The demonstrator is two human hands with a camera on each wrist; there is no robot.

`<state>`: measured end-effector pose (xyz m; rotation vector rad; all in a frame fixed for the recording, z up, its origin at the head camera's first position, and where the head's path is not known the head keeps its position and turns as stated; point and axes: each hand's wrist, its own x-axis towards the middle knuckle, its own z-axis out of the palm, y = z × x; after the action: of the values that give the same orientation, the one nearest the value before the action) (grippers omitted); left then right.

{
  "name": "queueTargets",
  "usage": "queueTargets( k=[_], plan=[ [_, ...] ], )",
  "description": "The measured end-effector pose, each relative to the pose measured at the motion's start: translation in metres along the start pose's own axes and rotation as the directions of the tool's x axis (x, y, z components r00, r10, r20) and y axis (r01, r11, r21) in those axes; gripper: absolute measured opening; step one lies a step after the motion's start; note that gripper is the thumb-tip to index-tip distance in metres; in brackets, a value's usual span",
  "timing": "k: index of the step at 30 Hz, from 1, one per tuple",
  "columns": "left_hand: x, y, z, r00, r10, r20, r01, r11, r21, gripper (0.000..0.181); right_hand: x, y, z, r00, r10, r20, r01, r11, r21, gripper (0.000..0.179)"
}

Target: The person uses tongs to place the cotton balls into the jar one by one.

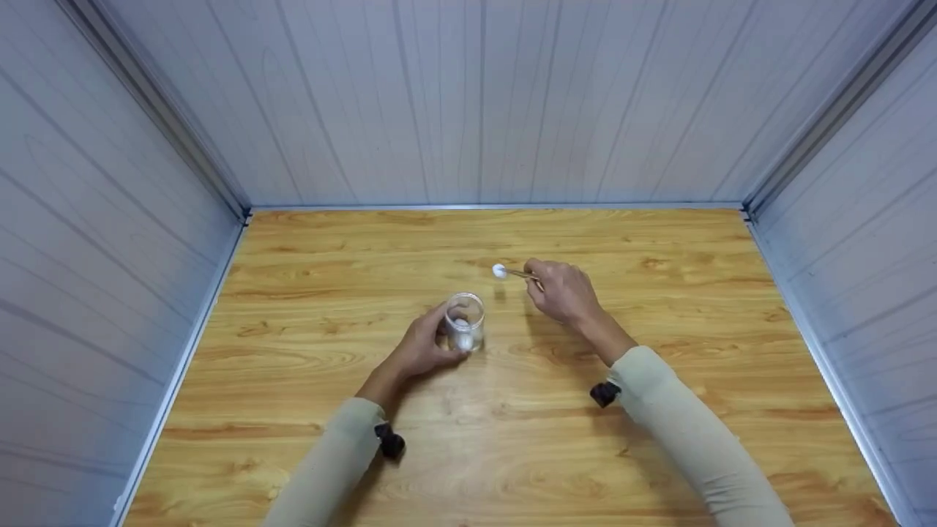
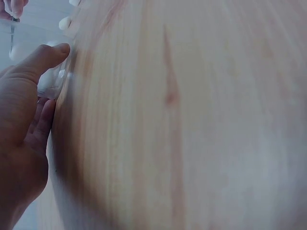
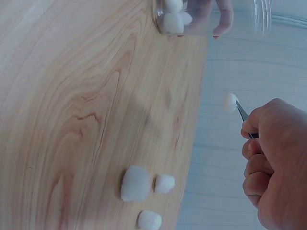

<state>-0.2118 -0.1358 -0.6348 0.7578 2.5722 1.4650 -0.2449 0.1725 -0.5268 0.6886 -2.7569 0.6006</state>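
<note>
A clear jar (image 1: 480, 328) stands upright on the wooden table, with several white cotton balls (image 3: 173, 21) at its bottom. My left hand (image 1: 423, 345) holds the jar from its left side, thumb at the near side and fingers behind. To the right of the jar and farther back, my right hand (image 1: 562, 293) pinches a pair of metal tweezers (image 3: 242, 111). Gripped in the tweezers' tips is one cotton ball (image 1: 499, 271), raised above the table with its shadow below. In the right wrist view, three white cotton pieces, the largest a cotton ball (image 3: 135, 183), lie on the table.
The wooden table (image 1: 293, 366) is bounded by a pale panelled back wall (image 1: 483, 102) and side walls, the left wall (image 1: 95, 256) and right wall (image 1: 856, 241). Metal strips run along the edges. A small black camera sits at each wrist.
</note>
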Motion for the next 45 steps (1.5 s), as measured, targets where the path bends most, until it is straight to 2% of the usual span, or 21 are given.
queueTargets(
  k=[4,6,7,11,14,18,24,30,38,43,45],
  plan=[
    [0.0,0.016,-0.003,0.997,-0.076,0.021,0.076,0.997,0.012,0.083,-0.001,-0.001,-0.002,1.0,0.0,0.0,0.0,1.0,0.009,0.014],
    [-0.001,0.017,-0.004,0.997,-0.075,0.018,0.074,0.997,0.016,0.082,-0.002,-0.003,-0.003,1.0,-0.006,0.0,0.006,1.0,0.007,0.014],
    [-0.001,0.022,-0.005,0.997,-0.076,0.02,0.076,0.997,0.016,0.081,-0.002,-0.004,-0.004,1.0,-0.01,0.0,0.01,1.0,0.004,0.014],
    [0.0,0.012,-0.003,1.0,-0.011,-0.013,0.011,1.0,0.015,0.075,-0.003,-0.007,-0.008,1.0,-0.029,-0.006,0.029,1.0,-0.011,0.015],
    [0.001,-0.002,0.001,0.999,0.034,-0.039,-0.033,0.999,0.016,0.073,-0.003,-0.009,-0.012,0.999,-0.04,-0.014,0.04,0.999,-0.014,0.015],
    [0.003,-0.014,0.004,0.998,0.037,-0.044,-0.037,0.999,0.006,0.074,-0.003,-0.012,-0.016,0.998,-0.061,-0.029,0.061,0.998,-0.01,0.014],
    [0.004,-0.018,0.005,0.996,0.079,-0.041,-0.079,0.997,-0.009,0.086,-0.002,-0.018,-0.022,0.995,-0.086,-0.05,0.086,0.996,-0.006,0.013],
    [0.004,-0.02,0.007,0.994,0.1,-0.047,-0.1,0.995,-0.009,0.083,-0.001,-0.022,-0.027,0.993,-0.102,-0.058,0.103,0.995,0.013,0.014],
    [0.001,-0.007,0.003,0.989,0.137,-0.061,-0.137,0.991,-0.005,0.084,-0.002,-0.02,-0.035,0.983,-0.183,-0.012,0.183,0.981,0.064,0.011],
    [-0.001,0.006,0.0,0.995,0.089,-0.035,-0.089,0.996,0.006,0.081,-0.001,-0.017,-0.039,0.974,-0.226,0.01,0.224,0.97,0.089,0.012],
    [-0.002,0.013,-0.002,0.999,0.042,-0.016,-0.042,0.999,0.013,0.083,-0.001,-0.017,-0.039,0.972,-0.236,0.02,0.233,0.968,0.096,0.013]
  ],
)
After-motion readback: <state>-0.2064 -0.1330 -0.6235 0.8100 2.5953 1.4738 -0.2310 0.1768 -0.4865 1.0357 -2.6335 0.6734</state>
